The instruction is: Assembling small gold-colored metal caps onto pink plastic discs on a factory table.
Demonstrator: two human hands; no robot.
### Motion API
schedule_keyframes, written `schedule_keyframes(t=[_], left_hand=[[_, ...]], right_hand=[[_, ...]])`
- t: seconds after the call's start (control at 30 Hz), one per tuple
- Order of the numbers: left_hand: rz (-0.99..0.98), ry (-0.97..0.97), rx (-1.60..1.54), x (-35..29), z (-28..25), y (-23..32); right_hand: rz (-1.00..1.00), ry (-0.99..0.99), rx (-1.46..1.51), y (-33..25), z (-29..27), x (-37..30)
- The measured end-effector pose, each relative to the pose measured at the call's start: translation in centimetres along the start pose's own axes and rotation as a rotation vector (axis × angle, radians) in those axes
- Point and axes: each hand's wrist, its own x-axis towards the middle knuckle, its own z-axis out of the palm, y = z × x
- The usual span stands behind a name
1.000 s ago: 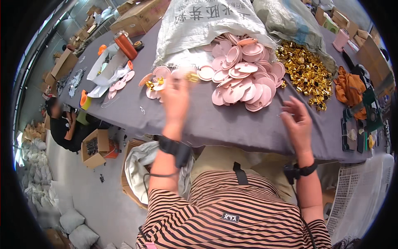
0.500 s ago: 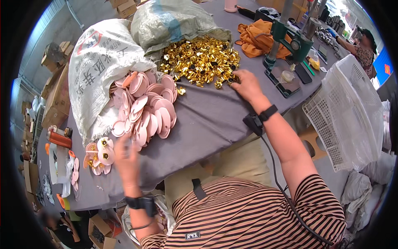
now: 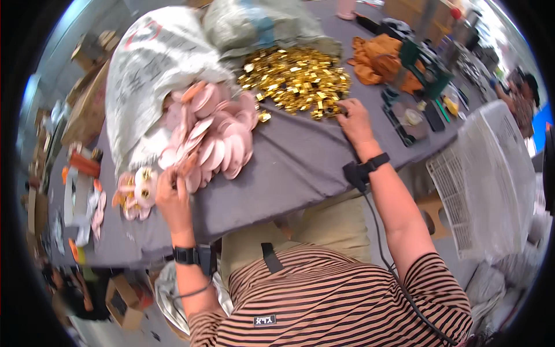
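Observation:
My left hand [image 3: 174, 198] is at the near edge of a heap of flat, rounded pink pieces [image 3: 222, 153]. Its fingers are curled in, and whatever they pinch is hidden. Just left of it lies a small cluster of pink pieces with gold fittings [image 3: 137, 188]. My right hand [image 3: 356, 124] reaches to the right edge of a pile of small shiny gold metal pieces [image 3: 295, 81]. Its thumb and fingers are pinched together on a gold piece there, partly hidden by the fingertips.
Pink pieces spill from a white woven sack [image 3: 153, 75]; a greenish sack [image 3: 266, 29] lies behind the gold pile. At right are an orange cloth [image 3: 376, 58], a green hand press [image 3: 425, 72] and a white plastic crate [image 3: 462, 196]. An orange-brown spool [image 3: 85, 163] stands at far left.
The view has shifted a little. My left hand, blurred before, is now steadier at the pink heap's near edge with its fingers curled. My right hand stays at the gold pile's right edge.

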Motion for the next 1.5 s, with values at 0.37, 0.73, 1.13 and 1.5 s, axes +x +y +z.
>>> schedule_keyframes(t=[0.37, 0.73, 1.13, 1.5], left_hand=[[-0.896, -0.205, -1.807, -3.9, 1.1, 5.6], [-1.021, -0.579, -1.952, -6.3, 1.1, 7.7], [-0.887, -0.49, -1.623, -7.0, -0.1, 9.3], [-0.706, 0.05, -0.898, -3.0, -3.9, -1.1]], right_hand=[[0.141, -0.315, 0.847, -16.3, -3.4, -3.5], [-0.13, -0.603, 0.842, -25.4, -1.3, -7.4], [0.848, -0.89, 1.273, -24.0, -1.3, -10.3], [0.569, -0.735, 1.119, -23.5, -0.4, -9.4]])
